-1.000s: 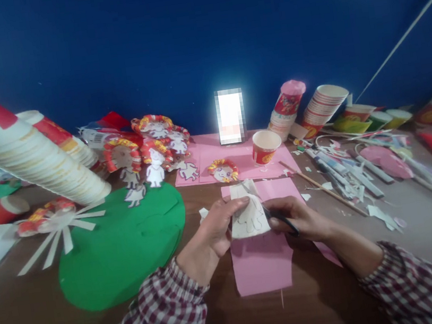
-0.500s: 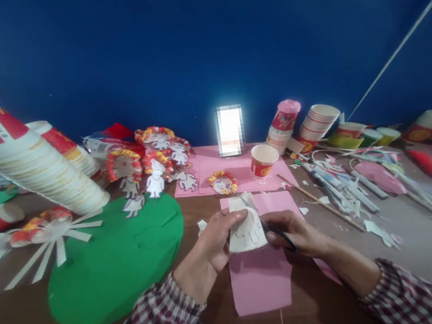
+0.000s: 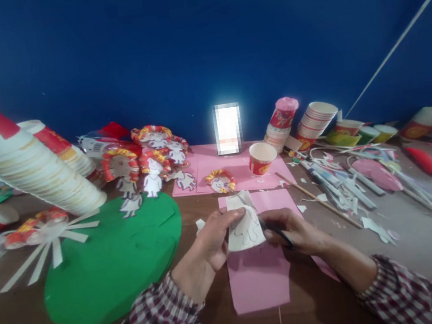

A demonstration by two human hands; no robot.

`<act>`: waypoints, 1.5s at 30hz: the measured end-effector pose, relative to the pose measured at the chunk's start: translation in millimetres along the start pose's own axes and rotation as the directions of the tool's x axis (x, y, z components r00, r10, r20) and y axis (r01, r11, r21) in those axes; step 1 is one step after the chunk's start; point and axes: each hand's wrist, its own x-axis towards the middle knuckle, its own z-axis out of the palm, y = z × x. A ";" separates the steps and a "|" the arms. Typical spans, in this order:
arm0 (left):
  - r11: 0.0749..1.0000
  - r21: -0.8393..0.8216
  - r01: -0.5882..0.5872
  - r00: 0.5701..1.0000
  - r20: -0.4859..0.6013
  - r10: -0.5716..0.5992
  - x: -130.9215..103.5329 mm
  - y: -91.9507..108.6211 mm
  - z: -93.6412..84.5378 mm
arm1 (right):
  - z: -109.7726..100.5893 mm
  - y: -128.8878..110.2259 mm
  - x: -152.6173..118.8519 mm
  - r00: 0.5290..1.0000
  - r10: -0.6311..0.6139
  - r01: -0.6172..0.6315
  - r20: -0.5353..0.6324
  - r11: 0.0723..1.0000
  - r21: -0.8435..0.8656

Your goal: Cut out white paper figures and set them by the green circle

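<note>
A white paper piece (image 3: 245, 231) with a figure outlined on it is pinched in my left hand (image 3: 215, 237), thumb on top. My right hand (image 3: 292, 230) is closed round the black handle of a pair of scissors (image 3: 280, 233); the blades are at the paper's right and upper edge, partly hidden. Both hands are above a pink sheet (image 3: 259, 284). Just beyond them lies a round face piece with a red and yellow rim (image 3: 220, 182). Behind it, a paper cup (image 3: 263, 159) stands on another pink sheet (image 3: 242, 179).
Green paper (image 3: 115, 278) lies left, with a strip-cut cup (image 3: 52, 230) beside it. Tall stacked cups (image 3: 48, 167) lean at far left; cut figures (image 3: 153, 179) are behind. At right are a wooden stick (image 3: 320, 200), markers (image 3: 335, 183), more cups (image 3: 317, 121) and paper scraps (image 3: 376, 228).
The whole view has shifted slightly, so most things appear a little further left. Both hands keep their holds on the paper and the scissors.
</note>
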 end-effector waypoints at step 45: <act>1.000 -0.015 -0.017 1.000 -0.019 0.016 1.9 -4.5 0.2 | 11.7 6.4 1.1 0.990 0.042 -0.029 -0.133 0.995 0.092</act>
